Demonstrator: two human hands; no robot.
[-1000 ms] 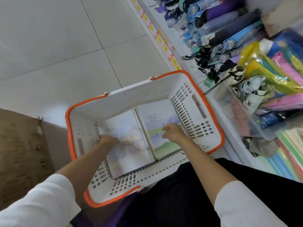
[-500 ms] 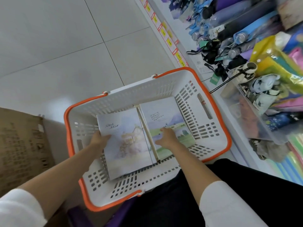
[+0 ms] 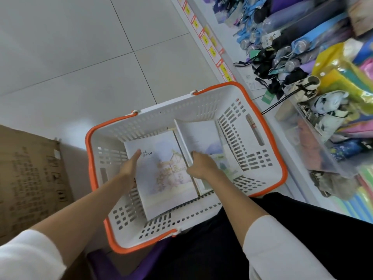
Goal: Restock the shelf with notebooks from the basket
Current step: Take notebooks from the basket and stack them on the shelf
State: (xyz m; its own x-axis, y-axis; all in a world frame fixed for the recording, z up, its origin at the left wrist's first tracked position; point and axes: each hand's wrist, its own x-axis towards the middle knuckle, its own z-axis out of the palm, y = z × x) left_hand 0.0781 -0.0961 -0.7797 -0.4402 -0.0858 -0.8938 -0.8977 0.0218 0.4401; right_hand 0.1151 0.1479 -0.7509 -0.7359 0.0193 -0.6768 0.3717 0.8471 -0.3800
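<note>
We are looking into the basket [image 3: 181, 110], where the left hand [image 3: 130, 166] is gripping a notebook [image 3: 167, 178] by its 9 o'clock edge, thumb on the cover beside handwriting too faint to read. The right hand [image 3: 199, 165], fingers curled, is gripping the stack [image 3: 203, 138] at its 3 o'clock. Yellow tags [image 3: 212, 51] are lining the shelf [image 3: 226, 43] at 1 o'clock, digits blurred.

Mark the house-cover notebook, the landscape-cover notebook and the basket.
house-cover notebook [image 3: 167, 178], head view, middle of its front cover.
landscape-cover notebook [image 3: 203, 136], head view, pale upper part of its cover.
basket [image 3: 181, 112], head view, white far wall.
</note>
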